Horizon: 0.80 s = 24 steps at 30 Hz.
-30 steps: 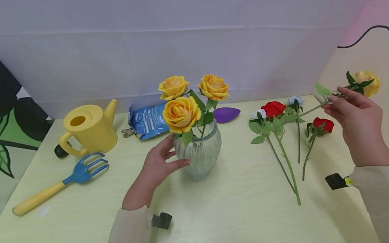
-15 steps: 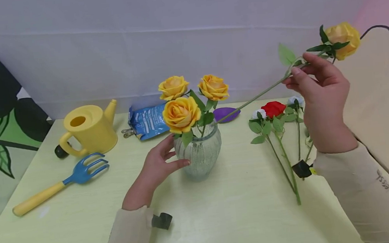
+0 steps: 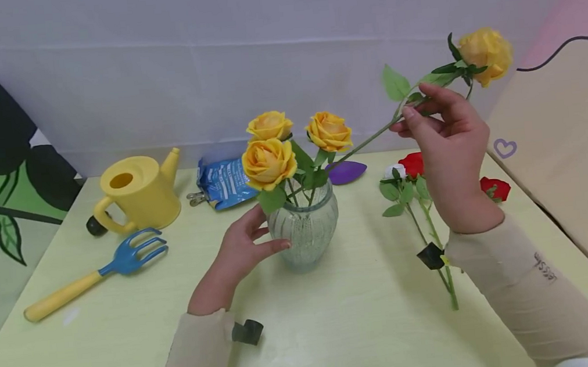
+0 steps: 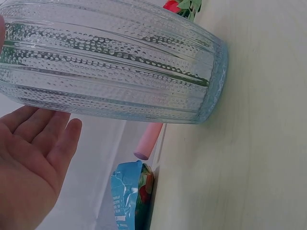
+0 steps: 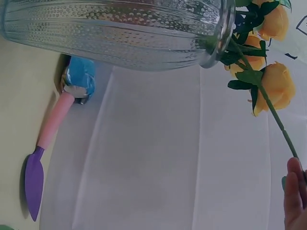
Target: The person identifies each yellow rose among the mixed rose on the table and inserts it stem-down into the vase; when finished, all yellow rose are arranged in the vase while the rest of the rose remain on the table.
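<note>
A clear ribbed glass vase [image 3: 307,243] stands upright on the table with three yellow roses [image 3: 269,163] in it. My left hand [image 3: 244,246] holds its left side, thumb in front and fingers behind. In the left wrist view, the hand [image 4: 33,158] lies along the vase's textured wall [image 4: 120,62]. My right hand [image 3: 451,152] pinches another yellow rose [image 3: 487,56] by its stem, below the bloom. That rose is tilted, bloom up to the right. Its stem [image 5: 271,105] slants down to the vase's mouth in the right wrist view.
Red roses [image 3: 495,189] and a white rose [image 3: 394,171] lie at right, partly behind my right arm. A purple trowel [image 5: 33,187] and a blue packet [image 3: 226,183] lie behind the vase. Left are a yellow watering can [image 3: 139,191] and a blue hand fork [image 3: 127,258].
My right hand has lifted the yellow rose from the right side and carried it left, bringing its stem end to the vase's mouth. The left hand has stayed on the vase.
</note>
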Motion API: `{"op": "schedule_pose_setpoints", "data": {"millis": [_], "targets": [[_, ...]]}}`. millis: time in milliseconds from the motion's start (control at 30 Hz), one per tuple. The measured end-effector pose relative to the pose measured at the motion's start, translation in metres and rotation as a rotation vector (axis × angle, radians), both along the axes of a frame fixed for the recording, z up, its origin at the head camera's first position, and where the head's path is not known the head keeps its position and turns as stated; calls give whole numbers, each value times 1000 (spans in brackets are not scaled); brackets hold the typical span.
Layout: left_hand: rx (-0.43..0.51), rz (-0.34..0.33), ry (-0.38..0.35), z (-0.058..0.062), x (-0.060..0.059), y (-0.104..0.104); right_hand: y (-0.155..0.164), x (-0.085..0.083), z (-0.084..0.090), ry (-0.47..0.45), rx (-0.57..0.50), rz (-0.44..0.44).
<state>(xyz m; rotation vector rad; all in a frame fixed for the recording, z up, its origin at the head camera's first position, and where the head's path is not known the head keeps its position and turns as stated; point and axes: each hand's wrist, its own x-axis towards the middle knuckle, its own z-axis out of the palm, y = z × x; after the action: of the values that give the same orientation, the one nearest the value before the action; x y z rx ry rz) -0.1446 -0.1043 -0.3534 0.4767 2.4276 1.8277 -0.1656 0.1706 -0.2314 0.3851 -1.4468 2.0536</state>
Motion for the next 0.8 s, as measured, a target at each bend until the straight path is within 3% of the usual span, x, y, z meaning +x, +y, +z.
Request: {"op": "schedule_pose_setpoints", "data": {"millis": [100, 400, 633, 800], "targets": [[-3, -1, 1, 0, 0, 0, 1, 1, 4, 28, -7, -7], [15, -4, -15, -1, 0, 1, -6, 6, -6, 71, 121, -4], [14, 0, -29, 0, -1, 2, -4, 12, 4, 149, 155, -45], [3, 14, -61, 0, -1, 1, -11, 14, -2, 146, 299, -18]]}}
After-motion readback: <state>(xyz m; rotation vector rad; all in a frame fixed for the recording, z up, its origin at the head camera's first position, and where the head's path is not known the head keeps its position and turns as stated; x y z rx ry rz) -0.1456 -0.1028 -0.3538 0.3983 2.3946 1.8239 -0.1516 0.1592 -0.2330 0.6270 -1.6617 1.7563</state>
